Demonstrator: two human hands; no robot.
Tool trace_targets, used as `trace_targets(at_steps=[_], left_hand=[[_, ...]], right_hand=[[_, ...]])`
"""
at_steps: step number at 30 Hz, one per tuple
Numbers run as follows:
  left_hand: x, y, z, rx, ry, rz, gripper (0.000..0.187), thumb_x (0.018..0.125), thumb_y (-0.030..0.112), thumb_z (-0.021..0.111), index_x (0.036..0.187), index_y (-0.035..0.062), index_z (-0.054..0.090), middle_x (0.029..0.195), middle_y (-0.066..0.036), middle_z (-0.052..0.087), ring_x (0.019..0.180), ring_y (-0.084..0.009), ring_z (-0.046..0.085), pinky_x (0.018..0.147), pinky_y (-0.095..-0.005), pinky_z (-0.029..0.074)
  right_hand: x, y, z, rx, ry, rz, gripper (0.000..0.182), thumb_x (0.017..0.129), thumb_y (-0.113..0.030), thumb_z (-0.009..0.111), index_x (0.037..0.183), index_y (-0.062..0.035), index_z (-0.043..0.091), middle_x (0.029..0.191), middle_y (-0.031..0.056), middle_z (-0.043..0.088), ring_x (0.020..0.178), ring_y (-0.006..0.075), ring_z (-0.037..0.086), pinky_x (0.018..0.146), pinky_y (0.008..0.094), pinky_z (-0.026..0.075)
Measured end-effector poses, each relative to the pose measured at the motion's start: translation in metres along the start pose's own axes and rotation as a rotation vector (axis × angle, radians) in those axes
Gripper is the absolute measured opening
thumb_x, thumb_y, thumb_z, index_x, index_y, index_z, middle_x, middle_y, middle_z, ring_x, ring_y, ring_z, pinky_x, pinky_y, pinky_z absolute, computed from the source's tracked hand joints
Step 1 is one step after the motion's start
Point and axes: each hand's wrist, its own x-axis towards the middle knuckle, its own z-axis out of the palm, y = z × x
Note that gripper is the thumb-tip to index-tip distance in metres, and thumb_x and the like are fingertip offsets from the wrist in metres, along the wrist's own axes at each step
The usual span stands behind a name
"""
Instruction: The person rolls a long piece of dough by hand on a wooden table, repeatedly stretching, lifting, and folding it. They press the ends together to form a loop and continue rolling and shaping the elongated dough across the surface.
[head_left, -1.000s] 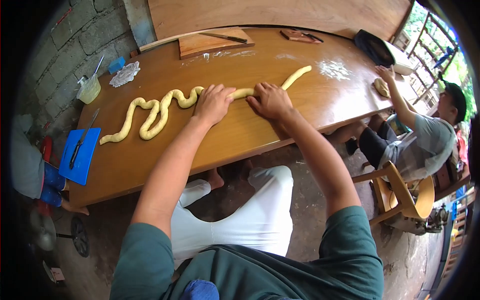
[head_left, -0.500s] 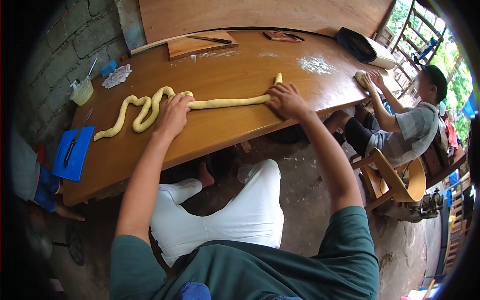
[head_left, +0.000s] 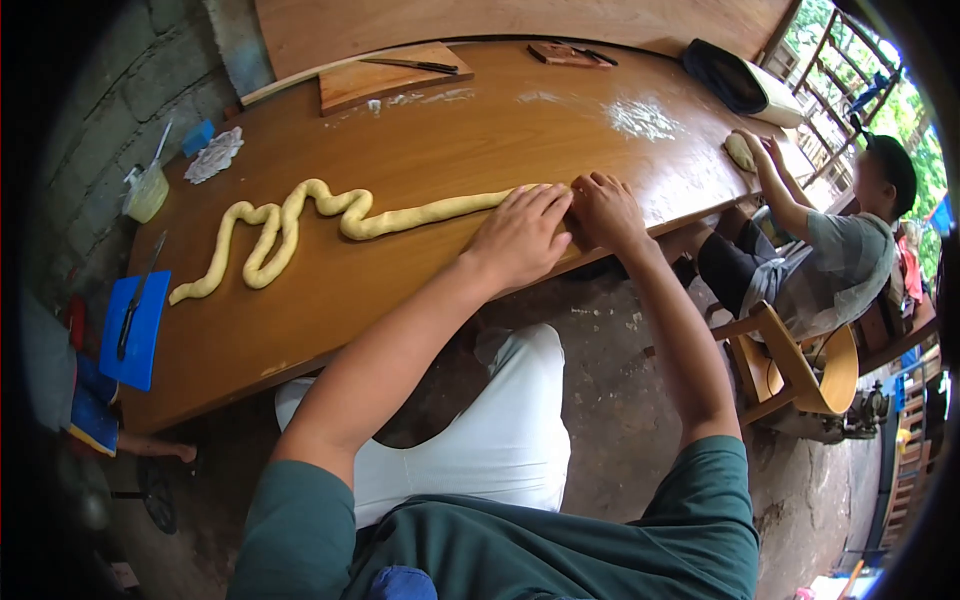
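A long yellow dough rope (head_left: 430, 212) winds in loops across the left of the table and runs straight toward my hands. My left hand (head_left: 522, 238) lies over the rope near its right end, fingers stretched out and close together. Beside it, almost touching, my right hand (head_left: 610, 212) is bent down over the rope's end, with its fingers curled. That end is hidden under my hands.
The wooden table (head_left: 330, 330) carries a blue cutting board (head_left: 145, 335) with a knife (head_left: 132, 315), a tub (head_left: 148, 195), a cloth (head_left: 214, 157), wooden boards (head_left: 390, 80) and flour (head_left: 642, 118). A person (head_left: 850, 230) at right handles a dough lump (head_left: 740, 151).
My left hand has slid right along the rope, close to my right hand. My right hand has shifted slightly right. The rope's upturned right end is now covered.
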Motion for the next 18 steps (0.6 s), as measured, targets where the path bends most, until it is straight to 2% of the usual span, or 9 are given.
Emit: trace_targets(at_steps=[1, 2, 5, 6, 8, 11, 14, 15, 18], left_hand=[[0.01, -0.001, 0.015, -0.016, -0.013, 0.003, 0.058, 0.107, 0.032, 0.055, 0.156, 0.0006, 0.049, 0.163, -0.019, 0.049, 0.153, -0.0362, 0.043, 0.13, -0.0535, 0.027], [0.022, -0.005, 0.029, 0.001, -0.067, -0.075, 0.062, 0.11, 0.039, 0.046, 0.161, 0.003, 0.044, 0.168, -0.017, 0.042, 0.158, -0.0346, 0.036, 0.132, -0.0548, 0.021], [0.058, -0.028, 0.048, 0.01, -0.187, -0.207, 0.069, 0.113, 0.051, 0.029, 0.168, 0.0096, 0.035, 0.177, -0.012, 0.028, 0.164, -0.0322, 0.022, 0.133, -0.0573, 0.009], [0.071, -0.037, 0.048, 0.012, -0.249, -0.261, 0.072, 0.113, 0.057, 0.021, 0.17, 0.0138, 0.031, 0.18, -0.009, 0.021, 0.167, -0.0312, 0.015, 0.134, -0.0587, 0.004], [0.106, -0.06, 0.048, 0.058, -0.305, -0.348, 0.072, 0.112, 0.058, 0.019, 0.171, 0.0176, 0.031, 0.18, -0.008, 0.019, 0.167, -0.0313, 0.013, 0.133, -0.0593, 0.003], [0.134, -0.088, 0.058, 0.153, -0.332, -0.474, 0.072, 0.112, 0.06, 0.016, 0.172, 0.0224, 0.03, 0.181, -0.006, 0.017, 0.167, -0.0317, 0.011, 0.133, -0.0592, 0.001], [0.154, -0.12, 0.066, 0.23, -0.264, -0.541, 0.073, 0.111, 0.063, 0.019, 0.172, 0.0231, 0.03, 0.181, -0.006, 0.016, 0.167, -0.0319, 0.009, 0.133, -0.0581, -0.001], [0.16, -0.131, 0.069, 0.254, -0.213, -0.567, 0.073, 0.111, 0.062, 0.02, 0.172, 0.0231, 0.03, 0.181, -0.007, 0.015, 0.167, -0.0319, 0.009, 0.133, -0.058, 0.0], [0.179, -0.157, 0.075, 0.285, -0.153, -0.594, 0.07, 0.112, 0.055, 0.022, 0.171, 0.0185, 0.03, 0.18, -0.012, 0.017, 0.167, -0.0333, 0.008, 0.135, -0.057, 0.0]], right_hand=[[-0.006, -0.005, 0.001, 0.046, 0.035, 0.082, 0.046, 0.101, -0.036, 0.063, 0.136, -0.0062, 0.062, 0.141, 0.0149, 0.063, 0.133, 0.0326, 0.058, 0.113, 0.0511, 0.044], [-0.012, -0.005, 0.013, 0.045, 0.022, 0.097, 0.046, 0.101, -0.036, 0.063, 0.136, -0.0062, 0.062, 0.141, 0.0149, 0.063, 0.133, 0.0326, 0.058, 0.113, 0.0511, 0.044], [-0.009, 0.011, 0.048, 0.159, 0.17, 0.041, 0.065, 0.107, -0.037, 0.049, 0.156, 0.0049, 0.041, 0.162, 0.0201, 0.049, 0.151, 0.0374, 0.044, 0.13, 0.0572, 0.023], [0.002, 0.02, 0.053, 0.168, 0.157, 0.059, 0.065, 0.107, -0.037, 0.049, 0.156, 0.0049, 0.041, 0.162, 0.0201, 0.049, 0.151, 0.0374, 0.044, 0.13, 0.0572, 0.023], [0.039, 0.022, 0.035, 0.212, -0.03, 0.27, 0.069, 0.11, -0.046, 0.039, 0.159, 0.0023, 0.04, 0.166, 0.0199, 0.044, 0.157, 0.0368, 0.036, 0.131, 0.0562, 0.021], [0.097, 0.048, 0.057, 0.122, -0.044, 0.366, 0.08, 0.109, -0.061, 0.033, 0.162, -0.0018, 0.04, 0.172, 0.0186, 0.036, 0.164, 0.0355, 0.024, 0.134, 0.0542, 0.014], [0.15, 0.07, 0.069, 0.113, -0.063, 0.378, 0.084, 0.107, -0.065, 0.036, 0.161, -0.001, 0.042, 0.173, 0.0185, 0.034, 0.164, 0.0346, 0.022, 0.134, 0.0535, 0.013], [0.163, 0.081, 0.085, 0.071, 0.068, 0.328, 0.078, 0.106, -0.066, 0.041, 0.153, -0.0042, 0.052, 0.163, 0.0197, 0.048, 0.157, 0.0362, 0.036, 0.131, 0.0553, 0.021], [0.204, 0.101, 0.094, 0.01, 0.086, 0.288, 0.077, 0.105, -0.062, 0.044, 0.149, 0.0004, 0.056, 0.158, 0.0218, 0.053, 0.157, 0.0358, 0.037, 0.132, 0.0508, 0.021]])
